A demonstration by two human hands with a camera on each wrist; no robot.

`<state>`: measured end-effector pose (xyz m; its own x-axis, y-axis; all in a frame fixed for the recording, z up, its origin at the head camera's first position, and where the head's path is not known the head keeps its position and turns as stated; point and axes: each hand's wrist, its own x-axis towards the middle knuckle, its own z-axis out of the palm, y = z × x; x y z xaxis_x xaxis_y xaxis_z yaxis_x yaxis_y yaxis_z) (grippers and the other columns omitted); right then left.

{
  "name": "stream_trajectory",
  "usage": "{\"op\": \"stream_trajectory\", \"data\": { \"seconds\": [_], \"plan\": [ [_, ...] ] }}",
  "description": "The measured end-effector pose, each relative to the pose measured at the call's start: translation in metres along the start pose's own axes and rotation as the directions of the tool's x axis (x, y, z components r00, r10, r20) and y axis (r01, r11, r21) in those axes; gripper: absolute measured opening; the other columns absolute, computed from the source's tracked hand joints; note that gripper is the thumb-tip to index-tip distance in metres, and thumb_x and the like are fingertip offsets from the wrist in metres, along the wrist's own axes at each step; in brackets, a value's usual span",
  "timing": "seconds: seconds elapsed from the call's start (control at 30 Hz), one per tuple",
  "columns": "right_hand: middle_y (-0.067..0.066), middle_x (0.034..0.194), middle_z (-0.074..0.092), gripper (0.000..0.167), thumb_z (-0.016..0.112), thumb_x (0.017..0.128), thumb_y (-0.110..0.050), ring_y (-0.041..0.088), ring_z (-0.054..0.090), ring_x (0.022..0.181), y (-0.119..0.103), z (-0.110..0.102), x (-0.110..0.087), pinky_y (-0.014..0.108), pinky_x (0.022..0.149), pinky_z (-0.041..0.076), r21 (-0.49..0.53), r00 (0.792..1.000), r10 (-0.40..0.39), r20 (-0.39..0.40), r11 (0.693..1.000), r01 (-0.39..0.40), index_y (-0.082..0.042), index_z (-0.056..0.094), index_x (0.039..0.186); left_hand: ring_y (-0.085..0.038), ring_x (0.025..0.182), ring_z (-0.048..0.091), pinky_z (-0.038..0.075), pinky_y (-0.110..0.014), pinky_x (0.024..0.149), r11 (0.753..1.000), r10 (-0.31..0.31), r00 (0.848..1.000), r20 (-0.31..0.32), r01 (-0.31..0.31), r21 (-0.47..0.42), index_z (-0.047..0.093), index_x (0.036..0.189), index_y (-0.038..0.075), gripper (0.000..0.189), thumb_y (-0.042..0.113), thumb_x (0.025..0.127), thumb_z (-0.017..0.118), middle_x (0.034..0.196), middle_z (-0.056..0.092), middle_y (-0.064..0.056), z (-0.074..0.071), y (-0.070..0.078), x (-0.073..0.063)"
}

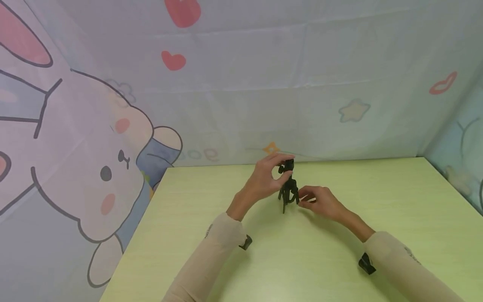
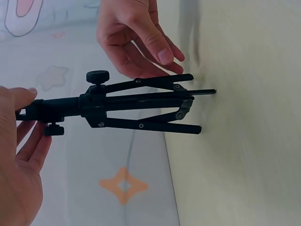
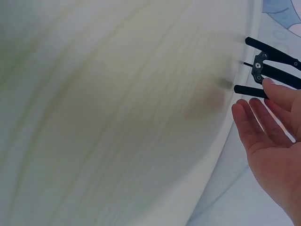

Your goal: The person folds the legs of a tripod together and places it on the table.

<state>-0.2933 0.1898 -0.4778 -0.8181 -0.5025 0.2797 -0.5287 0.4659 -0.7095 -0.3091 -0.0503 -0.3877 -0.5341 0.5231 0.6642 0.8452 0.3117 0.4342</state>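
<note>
A small black tripod (image 1: 289,186) stands upright over the table's far part, its legs (image 2: 150,125) slightly spread and its feet close to the tabletop. Whether the feet touch the surface I cannot tell. My left hand (image 1: 267,178) holds its top end between thumb and fingers, near a small knob (image 2: 54,129). Another knob (image 2: 98,76) sticks out at the collar above the legs. Beside the legs, on the right, is my right hand (image 1: 323,203), fingers loosely bent. Its thumb (image 3: 281,96) overlaps one leg in the right wrist view; contact is unclear.
The pale yellow-green table (image 1: 302,260) ends at the back against a hanging cloth (image 1: 241,109) printed with hearts, stars and a large rabbit. Another cloth wall (image 1: 462,142) borders the right side. A black wrist device (image 1: 366,264) sits under the right sleeve.
</note>
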Motion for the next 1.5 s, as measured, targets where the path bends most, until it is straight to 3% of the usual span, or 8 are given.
{"op": "stream_trajectory", "data": {
  "seconds": [0.13,0.33,0.53,0.73,0.97,1.5],
  "plan": [
    [0.015,0.107,0.073,0.019,0.075,0.095,-0.003,0.033,0.074,0.098,-0.001,0.002,0.000,0.041,0.085,0.064,0.008,1.000,-0.007,0.001,1.000,0.006,0.003,0.070,0.113,-0.018,0.105,0.064,0.056,-0.027,0.091,0.998,0.039,0.998,-0.042,-0.036,0.051,0.068,0.132,0.004,0.037,0.010,0.097,0.076,0.126,0.066,-0.009,0.004,0.000,0.000],
    [0.008,0.099,0.075,0.011,0.075,0.095,-0.001,0.028,0.074,0.096,-0.002,0.004,0.000,0.039,0.084,0.064,0.010,1.000,-0.019,0.012,1.000,0.018,-0.001,0.072,0.106,-0.018,0.089,0.063,0.051,-0.018,0.077,0.997,0.046,0.997,-0.054,-0.042,0.059,0.068,0.131,0.002,0.035,0.001,0.096,0.074,0.126,0.065,-0.010,0.003,0.003,-0.002],
    [0.007,0.095,0.075,0.008,0.073,0.095,0.003,0.024,0.074,0.091,-0.005,0.004,0.001,0.037,0.081,0.064,0.010,0.999,-0.038,0.018,0.999,0.038,-0.002,0.073,0.101,-0.020,0.097,0.067,0.058,-0.021,0.086,1.000,0.028,0.999,-0.035,-0.028,0.007,0.067,0.129,-0.001,0.035,-0.005,0.095,0.072,0.126,0.064,-0.012,0.001,0.007,-0.002],
    [0.007,0.088,0.075,0.009,0.072,0.093,0.007,0.023,0.075,0.086,-0.006,0.005,0.002,0.034,0.074,0.062,0.001,1.000,-0.025,0.017,1.000,0.025,-0.003,0.073,0.094,-0.024,0.111,0.066,0.057,-0.019,0.091,0.998,-0.019,1.000,-0.006,0.019,-0.061,0.067,0.125,-0.002,0.032,-0.007,0.094,0.072,0.125,0.065,-0.012,0.002,0.009,0.000],
    [0.005,0.083,0.075,0.010,0.074,0.092,0.005,0.020,0.074,0.080,-0.007,0.006,0.005,0.029,0.067,0.059,-0.037,1.000,-0.029,0.004,0.999,0.030,-0.004,0.073,0.088,-0.024,0.108,0.067,0.056,-0.016,0.091,0.996,-0.043,0.999,-0.001,0.043,-0.084,0.068,0.124,-0.002,0.031,-0.008,0.094,0.072,0.125,0.065,-0.012,0.000,0.010,-0.001],
    [0.003,0.084,0.076,0.013,0.075,0.091,0.006,0.022,0.076,0.084,-0.004,0.012,0.010,0.033,0.071,0.062,-0.042,0.999,-0.043,-0.017,0.998,0.042,-0.006,0.075,0.089,-0.020,0.095,0.066,0.058,-0.018,0.089,0.994,-0.043,0.999,-0.015,0.041,-0.097,0.069,0.121,-0.001,0.029,-0.008,0.093,0.073,0.122,0.066,-0.012,-0.002,0.008,0.000]
  ]
}}
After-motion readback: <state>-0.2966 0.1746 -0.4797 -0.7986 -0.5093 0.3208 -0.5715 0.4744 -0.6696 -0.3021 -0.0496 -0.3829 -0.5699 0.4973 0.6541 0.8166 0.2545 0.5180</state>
